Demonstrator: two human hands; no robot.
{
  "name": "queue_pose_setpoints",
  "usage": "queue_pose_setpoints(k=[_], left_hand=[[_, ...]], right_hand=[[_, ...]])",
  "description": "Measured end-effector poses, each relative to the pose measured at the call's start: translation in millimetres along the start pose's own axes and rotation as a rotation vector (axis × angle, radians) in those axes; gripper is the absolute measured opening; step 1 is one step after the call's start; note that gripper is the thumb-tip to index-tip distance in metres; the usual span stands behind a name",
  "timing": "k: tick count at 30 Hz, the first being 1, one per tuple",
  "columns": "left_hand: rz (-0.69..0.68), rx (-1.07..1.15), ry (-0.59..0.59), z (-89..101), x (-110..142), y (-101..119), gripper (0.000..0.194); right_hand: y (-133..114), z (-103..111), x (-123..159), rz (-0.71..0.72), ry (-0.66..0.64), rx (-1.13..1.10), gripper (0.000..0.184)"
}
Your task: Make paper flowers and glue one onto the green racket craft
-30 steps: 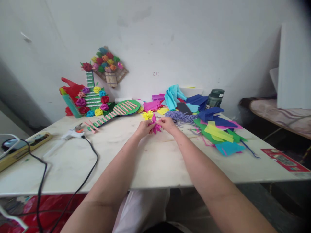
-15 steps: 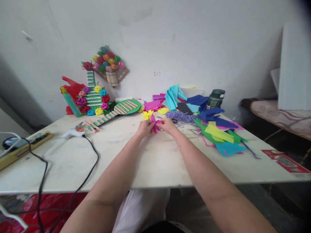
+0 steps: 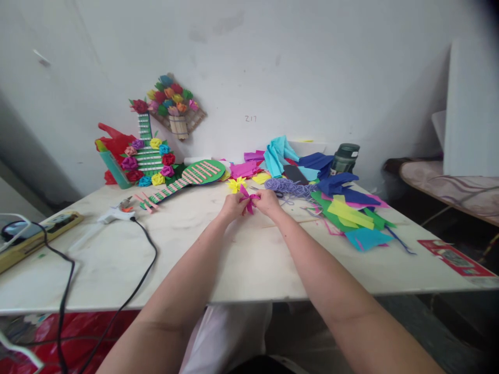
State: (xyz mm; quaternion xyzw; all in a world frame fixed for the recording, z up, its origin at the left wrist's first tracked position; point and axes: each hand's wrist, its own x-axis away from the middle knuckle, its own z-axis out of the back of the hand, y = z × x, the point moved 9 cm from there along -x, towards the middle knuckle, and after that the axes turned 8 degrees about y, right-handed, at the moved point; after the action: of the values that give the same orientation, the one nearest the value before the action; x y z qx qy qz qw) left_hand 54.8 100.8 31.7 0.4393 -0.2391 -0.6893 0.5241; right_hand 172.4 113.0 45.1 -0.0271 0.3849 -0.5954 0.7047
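A magenta paper flower (image 3: 244, 192) with pointed petals is held between my two hands above the middle of the table. My left hand (image 3: 233, 205) pinches it from the left. On its right side, my right hand (image 3: 267, 201) has its fingers closed on a petal. Just behind my left hand lies a yellow paper flower (image 3: 236, 184), apart from the fingers. Purple yarn (image 3: 289, 187) is heaped beyond my right hand, with dark-handled scissors (image 3: 278, 195) beside it. My fingertips partly cover the magenta flower.
A glue gun (image 3: 117, 213) with a black cord and a power strip (image 3: 58, 226) are at the left. A green guitar-shaped craft (image 3: 202, 171) lies behind them. Crepe paper sheets (image 3: 351, 213) spread over the right, near a dark bottle (image 3: 345, 158). A thin stick (image 3: 290, 223) lies close to my right wrist.
My right fingers have shifted slightly on the magenta flower, and its right petal now looks narrower and more gathered. The view has moved a little; the other things stay put.
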Motion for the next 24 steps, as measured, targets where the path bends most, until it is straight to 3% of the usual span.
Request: queue_pose_setpoints(k=[7, 10, 15, 24], left_hand=[[-0.019, 0.001, 0.003, 2.5, 1.5, 4.2, 0.026], [0.023, -0.002, 0.006, 4.4, 1.8, 2.7, 0.026], [0.011, -0.021, -0.016, 3.0, 2.0, 2.5, 0.024], [-0.077, -0.093, 0.01, 1.2, 0.6, 5.4, 0.025]], right_hand=[[27.9, -28.9, -0.9, -0.19, -0.147, -0.407, 0.014], [25.6, -28.4, -3.2, -0.125, -0.119, -0.471, 0.016], [13.3, -16.5, -5.7, 0.033, -0.013, -0.337, 0.011], [0.4, -7.1, -0.5, 0.084, -0.002, 0.007, 0.02]])
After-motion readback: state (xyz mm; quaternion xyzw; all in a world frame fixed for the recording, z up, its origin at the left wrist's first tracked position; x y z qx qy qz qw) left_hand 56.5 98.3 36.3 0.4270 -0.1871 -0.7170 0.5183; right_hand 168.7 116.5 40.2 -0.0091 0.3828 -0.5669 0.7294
